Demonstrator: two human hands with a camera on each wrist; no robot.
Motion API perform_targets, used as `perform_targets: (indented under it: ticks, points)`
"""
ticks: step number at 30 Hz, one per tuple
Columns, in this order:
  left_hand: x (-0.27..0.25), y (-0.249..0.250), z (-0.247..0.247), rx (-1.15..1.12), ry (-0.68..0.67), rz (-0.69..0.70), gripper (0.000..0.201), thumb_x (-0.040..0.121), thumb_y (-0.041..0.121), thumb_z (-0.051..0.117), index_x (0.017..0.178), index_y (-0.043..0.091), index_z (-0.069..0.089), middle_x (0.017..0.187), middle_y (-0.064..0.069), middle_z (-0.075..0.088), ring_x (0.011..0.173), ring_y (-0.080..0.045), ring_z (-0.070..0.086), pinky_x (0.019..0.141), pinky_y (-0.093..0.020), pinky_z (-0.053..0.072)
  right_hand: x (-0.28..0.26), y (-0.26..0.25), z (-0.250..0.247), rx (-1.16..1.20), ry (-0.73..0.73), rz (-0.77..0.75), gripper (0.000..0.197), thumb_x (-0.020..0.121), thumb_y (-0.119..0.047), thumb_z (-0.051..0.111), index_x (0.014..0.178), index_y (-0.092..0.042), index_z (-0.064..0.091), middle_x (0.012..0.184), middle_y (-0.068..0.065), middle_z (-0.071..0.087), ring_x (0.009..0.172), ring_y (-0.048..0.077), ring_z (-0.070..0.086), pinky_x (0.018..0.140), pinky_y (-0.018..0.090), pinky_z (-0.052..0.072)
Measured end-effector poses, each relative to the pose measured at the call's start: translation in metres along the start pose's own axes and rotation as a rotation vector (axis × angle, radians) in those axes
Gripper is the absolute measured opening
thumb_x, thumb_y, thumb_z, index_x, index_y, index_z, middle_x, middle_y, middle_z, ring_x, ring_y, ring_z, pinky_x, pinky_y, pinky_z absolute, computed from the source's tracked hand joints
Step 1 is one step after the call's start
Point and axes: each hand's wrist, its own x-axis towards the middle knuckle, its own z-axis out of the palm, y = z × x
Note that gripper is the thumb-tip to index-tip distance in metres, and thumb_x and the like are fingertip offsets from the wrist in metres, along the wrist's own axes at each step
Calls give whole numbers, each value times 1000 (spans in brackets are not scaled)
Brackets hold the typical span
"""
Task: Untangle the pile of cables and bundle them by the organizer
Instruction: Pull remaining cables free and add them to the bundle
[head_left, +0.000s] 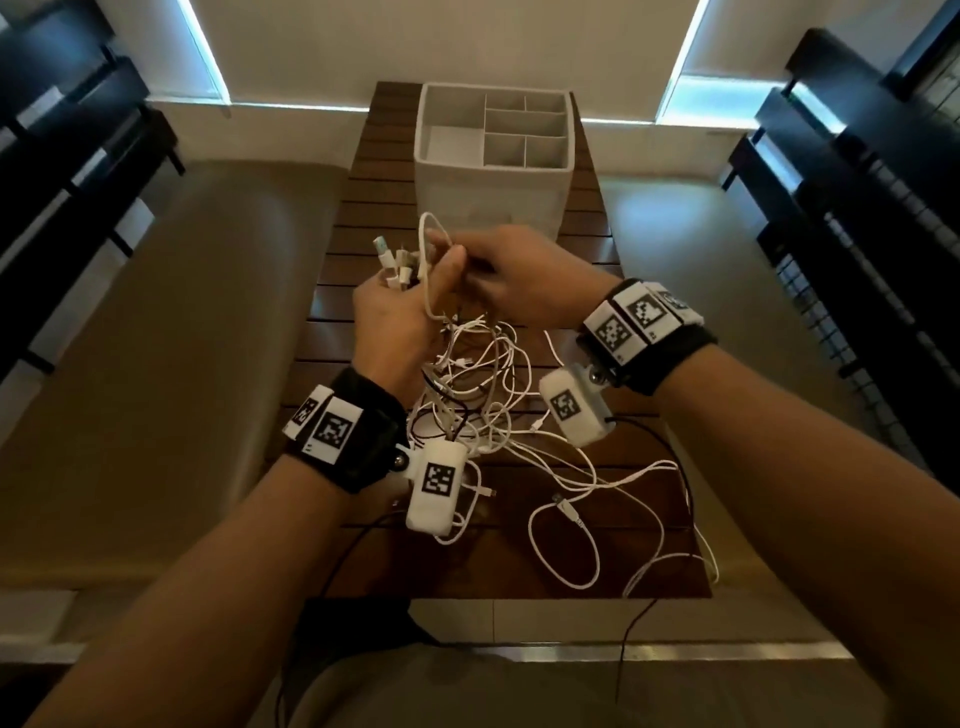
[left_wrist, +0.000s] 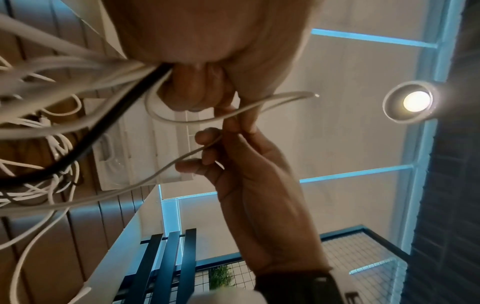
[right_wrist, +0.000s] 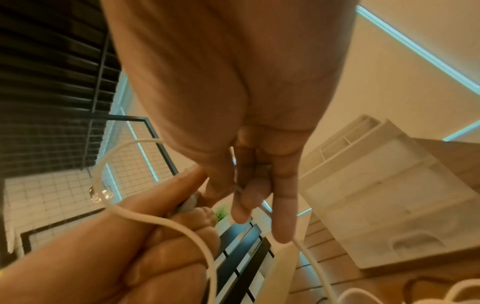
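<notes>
The left hand grips a bunch of white cables above the table, the right hand pinches one cable loop, and the organizer stands at the far end.

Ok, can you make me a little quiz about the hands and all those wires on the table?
1. True or false: the white organizer already has cables in it.
2. What is the left hand doing? A) resting flat on the table B) gripping a bunch of cable ends C) touching the organizer
3. Fill in: the right hand pinches a single ___ cable.

Key:
1. False; the compartments that show look bare, and the tangled cables lie on the wooden table.
2. B
3. white
</notes>
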Motion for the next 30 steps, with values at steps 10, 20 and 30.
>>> perform_targets:
  ticks: [10,20,30]
  points:
    - [8,17,-17,-22,-6,-9,7,96,12,75,95,14,68,53,9,48,36,-4,35,36,-20,28,-3,74,34,414,8,400,57,103,-44,59,151,-16,46,129,13,68,95,22,70,91,49,61]
    - [7,14,-23,-26,16,-62,4,94,14,77,94,15,73,55,9,40,43,-8,25,39,-23,20,3,123,77,243,181,814,25,94,-23,69,72,-12,74,71,6,72,54,13,59,52,25,44]
    - [-2,21,-21,-60,32,-40,9,96,12,74,88,14,72,50,10,40,40,-6,24,38,-21,19,1,81,30,197,389,419,19,98,-34,68,95,-21,82,74,-4,75,67,13,71,66,30,58]
